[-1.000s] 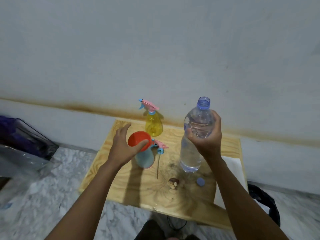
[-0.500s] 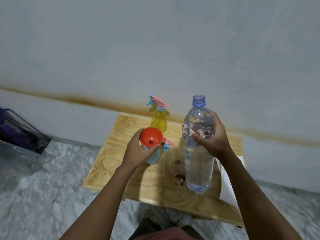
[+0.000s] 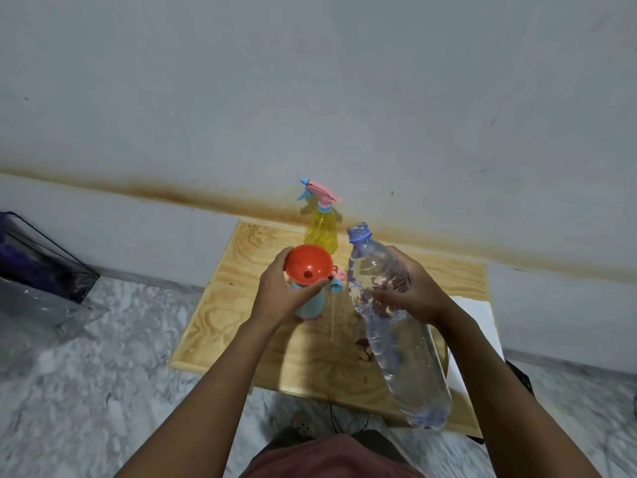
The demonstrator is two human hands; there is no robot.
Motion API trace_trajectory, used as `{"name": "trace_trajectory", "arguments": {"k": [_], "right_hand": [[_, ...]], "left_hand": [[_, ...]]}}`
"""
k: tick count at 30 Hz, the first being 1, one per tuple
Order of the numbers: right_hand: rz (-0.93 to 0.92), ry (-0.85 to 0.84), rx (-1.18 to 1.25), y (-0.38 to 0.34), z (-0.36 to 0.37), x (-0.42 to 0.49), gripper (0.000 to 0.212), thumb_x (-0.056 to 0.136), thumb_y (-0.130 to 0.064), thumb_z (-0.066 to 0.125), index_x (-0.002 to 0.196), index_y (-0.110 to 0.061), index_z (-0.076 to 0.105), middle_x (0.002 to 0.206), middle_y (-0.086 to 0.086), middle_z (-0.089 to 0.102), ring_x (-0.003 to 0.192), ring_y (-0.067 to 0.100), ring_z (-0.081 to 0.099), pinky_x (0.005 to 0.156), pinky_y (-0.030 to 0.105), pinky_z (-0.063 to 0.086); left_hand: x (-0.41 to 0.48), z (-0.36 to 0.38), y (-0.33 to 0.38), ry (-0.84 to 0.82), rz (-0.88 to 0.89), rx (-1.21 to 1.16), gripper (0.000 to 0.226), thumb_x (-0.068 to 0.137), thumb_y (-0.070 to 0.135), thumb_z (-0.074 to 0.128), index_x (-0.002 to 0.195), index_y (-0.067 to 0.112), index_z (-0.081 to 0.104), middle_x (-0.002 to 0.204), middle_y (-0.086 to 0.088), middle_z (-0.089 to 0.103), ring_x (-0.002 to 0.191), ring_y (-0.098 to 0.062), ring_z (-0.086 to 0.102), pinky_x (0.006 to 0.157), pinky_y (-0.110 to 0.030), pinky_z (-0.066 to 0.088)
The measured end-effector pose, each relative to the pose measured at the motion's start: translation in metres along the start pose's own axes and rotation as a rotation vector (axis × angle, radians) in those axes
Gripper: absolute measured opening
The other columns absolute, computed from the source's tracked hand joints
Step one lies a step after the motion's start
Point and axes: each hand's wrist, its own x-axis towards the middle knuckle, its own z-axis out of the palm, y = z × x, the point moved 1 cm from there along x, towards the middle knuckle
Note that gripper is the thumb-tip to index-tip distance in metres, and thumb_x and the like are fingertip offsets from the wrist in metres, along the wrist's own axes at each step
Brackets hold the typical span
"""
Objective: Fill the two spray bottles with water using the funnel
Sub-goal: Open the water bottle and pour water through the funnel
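So compared with half a second ago, the water bottle (image 3: 406, 367) is no longer upright. It's leaning over, with its open mouth aimed at the funnel (image 3: 307, 264).

The right hand (image 3: 413, 294) is wrapped around the middle of the water bottle. The left hand (image 3: 282, 294) is curled around the neck of the blue spray bottle (image 3: 312, 305), which sits right under the funnel, and the thumb is across the funnel's front edge. The yellow spray bottle (image 3: 324, 232) stands just behind the funnel with its sprayer on. A loose sprayer head (image 3: 336, 282) lies just right of the funnel.

What I'd worry about:
- **Early spill:** the mouth is beside the funnel, not over it, so more tilt now likely dumps water on the wooden board (image 3: 220, 326).
- **Squeeze surge:** that thin plastic looks squishy, and a mid-body squeeze could send out a gulp.
- **Overflow:** the funnel's hole is small, so a fast pour probably goes over the rim.
- **Nearly empty spray bottle:** it looks light, so if the left hand slips, the whole thing could tip.
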Motion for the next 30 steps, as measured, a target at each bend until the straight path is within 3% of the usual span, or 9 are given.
{"name": "trace_trajectory", "arguments": {"k": [5,10,14,18,22,25,30], "right_hand": [[0.066,-0.065,0.041,0.012,0.006,0.003,0.064,0.074,-0.018,0.08,0.131,-0.013,0.053,0.103,0.007,0.074,0.089,0.017,0.073,0.073,0.021,0.054],[0.089,-0.102,0.024,0.017,0.012,0.008,0.051,0.074,-0.02,0.079,0.121,-0.02,0.059,0.108,0.016,0.071,0.091,0.019,0.072,0.076,0.028,0.058],[0.091,-0.126,-0.014,0.022,0.013,0.012,0.065,0.07,-0.037,0.077,0.125,-0.01,0.058,0.112,0.016,0.07,0.098,0.027,0.071,0.079,0.033,0.06],[0.091,-0.158,-0.048,0.023,0.013,0.015,0.059,0.074,-0.031,0.076,0.126,-0.01,0.058,0.112,0.014,0.069,0.098,0.022,0.07,0.079,0.029,0.059],[0.095,-0.178,-0.071,0.022,0.014,0.015,0.055,0.074,-0.027,0.074,0.124,-0.012,0.059,0.109,0.004,0.069,0.094,0.007,0.069,0.076,0.021,0.056],[0.099,-0.173,-0.07,0.023,0.014,0.015,0.053,0.074,-0.026,0.075,0.123,-0.011,0.059,0.109,0.007,0.069,0.093,0.008,0.069,0.075,0.023,0.057],[0.101,-0.175,-0.09,0.022,0.014,0.015,0.051,0.077,-0.022,0.075,0.124,-0.012,0.06,0.112,0.008,0.07,0.098,0.014,0.069,0.079,0.025,0.058]], "left_hand": [[0.001,0.001,0.0,-0.003,-0.002,-0.012,0.08,0.065,0.043,0.09,0.133,0.03,0.048,0.124,0.011,0.055,0.113,-0.009,0.053,0.079,-0.01,0.04],[0.003,0.002,-0.003,0.008,-0.004,-0.004,0.088,0.065,0.044,0.09,0.139,0.024,0.048,0.13,0.006,0.056,0.117,-0.013,0.055,0.089,-0.023,0.045],[0.005,0.004,-0.005,0.009,-0.007,0.021,0.092,0.065,0.044,0.09,0.142,0.022,0.045,0.134,0.004,0.054,0.121,-0.013,0.052,0.092,-0.025,0.045],[0.006,0.006,-0.006,0.003,-0.004,0.054,0.096,0.064,0.047,0.089,0.144,0.021,0.043,0.138,0.001,0.053,0.125,-0.017,0.052,0.101,-0.036,0.05],[0.006,0.005,-0.006,0.0,-0.003,0.066,0.097,0.065,0.047,0.089,0.146,0.019,0.041,0.14,0.0,0.052,0.126,-0.017,0.051,0.102,-0.037,0.05],[0.006,0.005,-0.004,0.009,0.011,0.058,0.092,0.066,0.042,0.09,0.143,0.018,0.044,0.13,0.006,0.052,0.119,-0.013,0.051,0.1,-0.033,0.049],[0.006,0.005,-0.006,0.006,-0.001,0.052,0.095,0.065,0.043,0.09,0.144,0.02,0.043,0.138,0.001,0.052,0.119,-0.012,0.05,0.098,-0.032,0.05]]}}
